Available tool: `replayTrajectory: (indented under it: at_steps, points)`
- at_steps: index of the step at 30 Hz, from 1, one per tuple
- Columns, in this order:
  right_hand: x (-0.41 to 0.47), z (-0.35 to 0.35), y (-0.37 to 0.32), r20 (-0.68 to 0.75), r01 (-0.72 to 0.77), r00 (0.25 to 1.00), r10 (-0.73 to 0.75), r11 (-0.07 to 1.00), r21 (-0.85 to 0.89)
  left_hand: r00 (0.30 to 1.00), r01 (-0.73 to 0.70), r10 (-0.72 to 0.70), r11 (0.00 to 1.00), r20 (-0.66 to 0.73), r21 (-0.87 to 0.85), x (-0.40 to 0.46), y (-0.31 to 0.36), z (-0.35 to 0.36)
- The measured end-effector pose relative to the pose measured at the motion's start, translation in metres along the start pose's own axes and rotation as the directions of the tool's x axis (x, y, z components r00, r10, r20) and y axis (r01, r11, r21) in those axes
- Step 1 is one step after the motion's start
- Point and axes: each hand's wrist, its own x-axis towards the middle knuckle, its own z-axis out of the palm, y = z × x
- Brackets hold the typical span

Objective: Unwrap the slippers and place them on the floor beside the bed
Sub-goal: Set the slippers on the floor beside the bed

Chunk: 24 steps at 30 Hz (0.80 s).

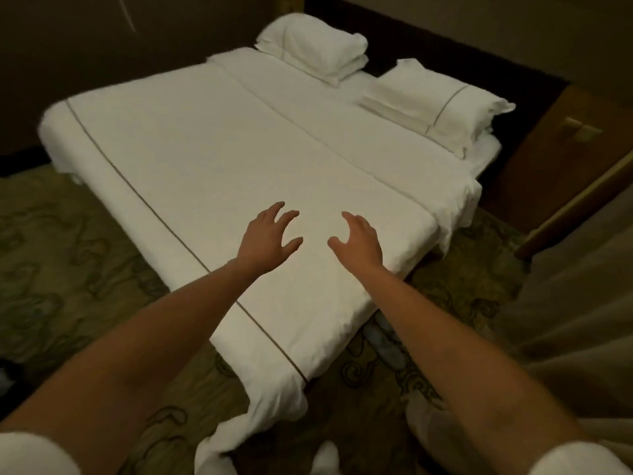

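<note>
My left hand (265, 236) and my right hand (359, 240) hover side by side over the white duvet of the bed (205, 149), near its closest corner. Both have their fingers spread and hold nothing. No slipper lies on the bed. On the carpet beside the bed, a blurred bluish-grey shape (385, 342) shows, partly hidden by my right forearm. Two white shapes (327, 455) (423, 419) lie lower on the floor. I cannot tell whether any of these are slippers.
Two white pillows (315, 46) (442, 104) lie at the head of the bed. A wooden nightstand (565, 159) stands at the right, with a beige curtain (582, 303) below it. Patterned carpet (68, 252) surrounds the bed. The duvet corner (246, 430) trails onto the floor.
</note>
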Motion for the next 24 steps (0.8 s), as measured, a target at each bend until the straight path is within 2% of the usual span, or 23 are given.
replayTrajectory:
  at_steps: [8, 11, 18, 24]
  points:
    - [0.010, 0.142, -0.182, 0.113, 0.189, 0.976, -0.188, 0.982, 0.001, 0.976, 0.203, -0.185, 0.965, -0.116, 0.167, -0.068, -0.210, -0.103]
    - [0.014, 0.190, -0.246, 0.135, 0.228, 0.964, -0.227, 0.974, 0.009, 0.952, 0.288, -0.262, 0.940, -0.157, 0.181, -0.089, -0.293, -0.142]
    - [0.033, 0.280, -0.395, 0.161, 0.408, 0.901, -0.402, 0.913, -0.007, 0.863, 0.485, -0.444, 0.862, -0.241, 0.146, -0.133, -0.453, -0.214]
    - [0.093, 0.352, -0.502, 0.211, 0.513, 0.839, -0.501, 0.858, -0.001, 0.764, 0.627, -0.581, 0.772, -0.282, 0.107, -0.118, -0.569, -0.255]
